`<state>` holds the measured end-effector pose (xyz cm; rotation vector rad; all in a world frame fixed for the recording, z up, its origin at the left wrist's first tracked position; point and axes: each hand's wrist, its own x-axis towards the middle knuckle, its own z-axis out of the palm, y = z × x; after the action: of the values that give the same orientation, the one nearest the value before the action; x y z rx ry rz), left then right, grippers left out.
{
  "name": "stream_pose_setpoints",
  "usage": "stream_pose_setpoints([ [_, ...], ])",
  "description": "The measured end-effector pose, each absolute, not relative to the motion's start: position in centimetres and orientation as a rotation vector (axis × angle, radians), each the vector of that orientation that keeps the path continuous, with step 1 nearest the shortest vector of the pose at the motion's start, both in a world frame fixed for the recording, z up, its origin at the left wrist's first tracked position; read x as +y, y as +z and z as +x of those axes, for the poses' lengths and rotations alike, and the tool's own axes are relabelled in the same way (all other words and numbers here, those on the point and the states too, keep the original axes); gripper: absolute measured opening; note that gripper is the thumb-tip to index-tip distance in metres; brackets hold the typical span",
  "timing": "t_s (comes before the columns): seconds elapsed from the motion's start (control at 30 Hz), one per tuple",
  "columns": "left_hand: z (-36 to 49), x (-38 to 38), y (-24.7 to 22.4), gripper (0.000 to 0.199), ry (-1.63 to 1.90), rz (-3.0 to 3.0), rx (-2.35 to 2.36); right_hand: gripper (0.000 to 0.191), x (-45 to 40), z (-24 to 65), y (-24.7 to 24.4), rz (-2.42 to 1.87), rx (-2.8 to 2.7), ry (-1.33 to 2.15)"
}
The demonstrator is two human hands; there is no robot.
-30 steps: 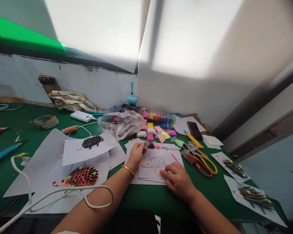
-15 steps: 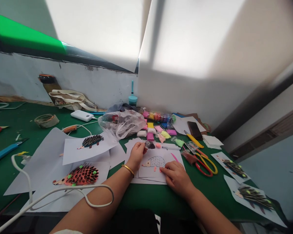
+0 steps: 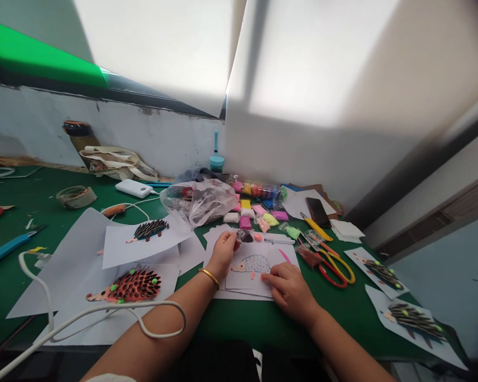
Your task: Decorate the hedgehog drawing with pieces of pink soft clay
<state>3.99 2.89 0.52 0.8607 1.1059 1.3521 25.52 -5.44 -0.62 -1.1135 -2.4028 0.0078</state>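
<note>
A hedgehog drawing [image 3: 256, 263] on white paper [image 3: 242, 291] lies in front of me, its face filled with peach clay. My left hand [image 3: 223, 254] pinches a small clear packet with dark clay [image 3: 246, 237] above the paper's upper left. The fingertips of my right hand [image 3: 289, 286] press on a small orange clay piece [image 3: 262, 277] below the drawn body. Another orange piece [image 3: 253, 275] lies just left of it. An orange lump [image 3: 257, 237], a white pen-like tool [image 3: 279, 240] and a pink plastic tool [image 3: 284, 256] rest near the top and right.
Clay packets [image 3: 245, 212] and a plastic bag [image 3: 203, 201] lie behind the paper. Scissors [image 3: 336, 268], a yellow cutter [image 3: 316, 228] and a phone [image 3: 317, 212] are to the right. Finished hedgehog pictures [image 3: 133, 284] lie left and right. A white cable [image 3: 103, 309] crosses at left.
</note>
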Motion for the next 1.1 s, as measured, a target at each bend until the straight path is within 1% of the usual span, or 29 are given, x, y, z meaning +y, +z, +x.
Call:
stream_pose_setpoints([
  [0.3,4.1,2.9,0.5,0.035,1.36,0.859,1.105,0.04,-5.5,24.3,-0.1,-1.06,-2.429,-0.007],
  [0.47,4.2,2.8,0.5,0.036,1.371,0.859,1.095,0.031,-5.0,23.2,-0.3,-1.103,-2.429,0.035],
  [0.67,4.1,2.8,0.5,0.036,1.377,0.874,1.088,0.028,-4.4,23.1,-0.6,-1.102,-2.395,0.148],
  [0.97,4.1,2.8,0.3,0.035,1.385,0.885,1.089,0.033,-5.2,23.0,-0.3,-1.023,-2.487,-0.02],
  [1.1,4.2,2.8,0.4,0.036,1.387,0.89,1.09,0.033,-5.4,23.0,-0.1,-1.005,-2.492,-0.035],
])
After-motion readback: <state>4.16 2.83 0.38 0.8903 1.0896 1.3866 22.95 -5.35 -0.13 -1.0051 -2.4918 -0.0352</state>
